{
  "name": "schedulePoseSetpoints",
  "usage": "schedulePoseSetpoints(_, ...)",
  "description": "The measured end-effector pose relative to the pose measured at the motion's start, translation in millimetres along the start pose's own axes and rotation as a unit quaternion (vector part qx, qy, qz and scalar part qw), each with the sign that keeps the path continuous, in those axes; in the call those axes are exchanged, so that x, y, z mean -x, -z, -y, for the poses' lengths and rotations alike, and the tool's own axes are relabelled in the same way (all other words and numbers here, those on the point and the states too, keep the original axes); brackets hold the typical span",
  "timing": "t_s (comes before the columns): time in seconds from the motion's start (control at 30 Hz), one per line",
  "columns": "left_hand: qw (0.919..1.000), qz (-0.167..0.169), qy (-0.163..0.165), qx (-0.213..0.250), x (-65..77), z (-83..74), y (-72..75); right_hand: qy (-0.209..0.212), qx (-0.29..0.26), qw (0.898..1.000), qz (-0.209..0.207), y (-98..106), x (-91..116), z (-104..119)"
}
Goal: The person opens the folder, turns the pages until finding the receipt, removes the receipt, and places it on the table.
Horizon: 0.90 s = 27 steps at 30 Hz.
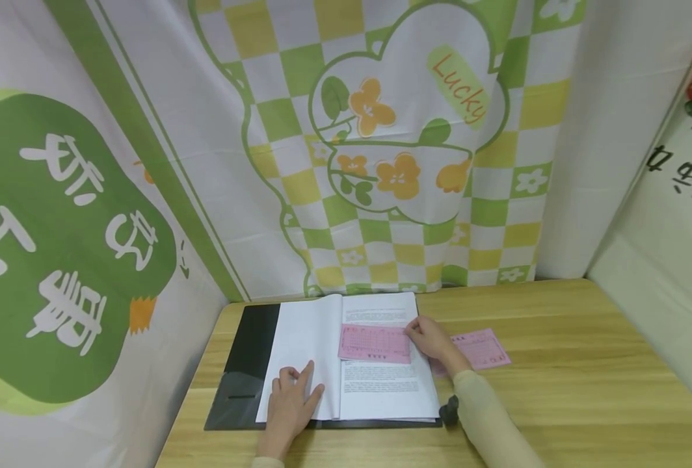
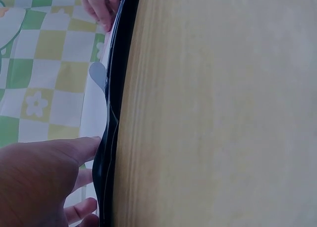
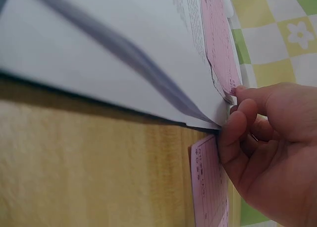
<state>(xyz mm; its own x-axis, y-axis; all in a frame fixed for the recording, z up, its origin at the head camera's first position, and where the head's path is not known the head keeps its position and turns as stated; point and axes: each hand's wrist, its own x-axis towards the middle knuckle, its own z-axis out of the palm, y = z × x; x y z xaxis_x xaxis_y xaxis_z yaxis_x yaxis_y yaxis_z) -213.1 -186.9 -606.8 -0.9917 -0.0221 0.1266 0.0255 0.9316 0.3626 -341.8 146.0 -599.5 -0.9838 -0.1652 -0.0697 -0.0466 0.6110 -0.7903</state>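
A black folder (image 1: 235, 364) lies open on the table with white sheets in it. Across the printed right page (image 1: 381, 406) lies a pink printed slip (image 1: 375, 343). My right hand (image 1: 430, 337) pinches the slip's right end at the page edge; in the right wrist view its thumb lies on the slip's corner, the other fingers curled beneath. A second pink slip (image 1: 482, 348) lies on the table, partly hidden behind my right hand and forearm. My left hand (image 1: 290, 400) rests on the blank left page (image 1: 281, 338), fingers spread and loosely bent.
The wooden table (image 1: 586, 377) extends to the right of the folder. A green and yellow checked cloth (image 1: 393, 253) hangs at the table's back edge, with printed white cloths on both sides. A small black object (image 1: 449, 411) is beside the right sleeve.
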Motion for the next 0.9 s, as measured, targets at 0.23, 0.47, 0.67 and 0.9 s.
schedulePoseSetpoints(0.23,0.9997,-0.017,-0.014,-0.002,1.2,3.7,-5.3,0.018,-0.011,1.0,0.01,5.7,2.2,-0.9)
schedulePoseSetpoints(0.47,0.9998,-0.017,-0.008,-0.003,-1.2,7.5,-10.2,0.018,-0.012,1.0,0.019,12.2,4.3,-1.3)
schedulePoseSetpoints(0.67,0.9995,-0.025,-0.018,-0.006,0.4,6.0,-8.6,0.021,-0.015,1.0,0.016,9.6,4.7,-2.7)
schedulePoseSetpoints(0.9,0.999,-0.036,-0.025,0.002,0.3,5.1,-7.3,0.043,-0.016,0.999,0.011,9.0,5.5,0.4)
